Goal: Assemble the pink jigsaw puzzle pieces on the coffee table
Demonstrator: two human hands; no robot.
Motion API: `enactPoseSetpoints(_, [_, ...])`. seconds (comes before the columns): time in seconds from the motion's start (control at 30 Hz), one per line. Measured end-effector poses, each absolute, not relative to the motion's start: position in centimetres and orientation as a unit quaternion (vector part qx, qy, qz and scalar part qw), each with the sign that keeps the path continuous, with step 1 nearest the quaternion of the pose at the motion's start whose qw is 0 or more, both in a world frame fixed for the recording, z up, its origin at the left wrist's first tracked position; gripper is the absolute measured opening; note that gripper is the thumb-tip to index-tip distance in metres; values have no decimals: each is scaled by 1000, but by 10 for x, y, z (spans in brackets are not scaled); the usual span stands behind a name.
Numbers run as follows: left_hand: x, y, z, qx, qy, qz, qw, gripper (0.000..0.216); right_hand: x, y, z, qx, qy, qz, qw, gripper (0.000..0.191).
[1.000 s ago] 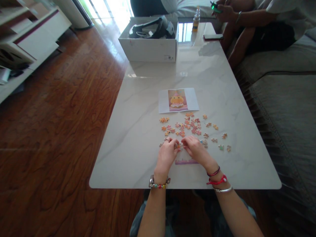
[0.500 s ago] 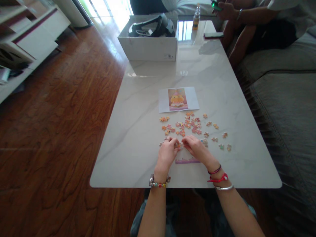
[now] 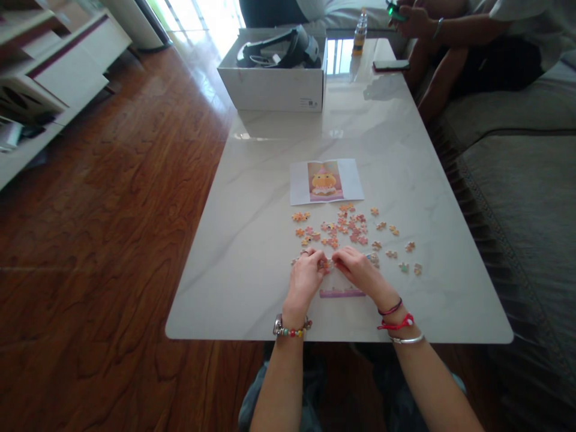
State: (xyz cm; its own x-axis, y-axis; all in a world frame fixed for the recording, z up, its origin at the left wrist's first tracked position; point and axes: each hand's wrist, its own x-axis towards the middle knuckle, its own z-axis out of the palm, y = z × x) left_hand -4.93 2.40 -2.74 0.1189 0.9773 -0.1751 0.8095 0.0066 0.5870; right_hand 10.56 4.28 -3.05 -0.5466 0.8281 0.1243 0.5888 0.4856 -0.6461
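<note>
My left hand and my right hand rest on the white marble table, fingertips meeting over small jigsaw pieces pinched between them. A joined strip of purple pieces lies just in front of my hands. Several loose orange and pink pieces are scattered beyond my fingers. A printed reference picture of the puzzle lies flat further out.
A white open box with a dark headset in it stands at the table's far end, beside a small bottle and a phone. Another person sits on the grey sofa at right. Wooden floor lies to the left.
Both hands stay pinched together over the same pieces; only the view has shifted slightly.
</note>
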Motion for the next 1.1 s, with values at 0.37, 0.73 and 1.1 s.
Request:
enactPoseSetpoints(0.37, [-52, 25, -31, 685, 645, 152, 304, 10, 105, 43, -28, -420, -835, 269, 232, 10])
enactPoseSetpoints(0.73, [-50, 20, -22, 683, 652, 148, 293, 11, 104, 43, -38, -402, -838, 273, 250, 14])
enactPoseSetpoints(1.1, [-39, 25, -22, 643, 708, 123, 264, 7, 106, 42, -40, -389, -845, 277, 240, 19])
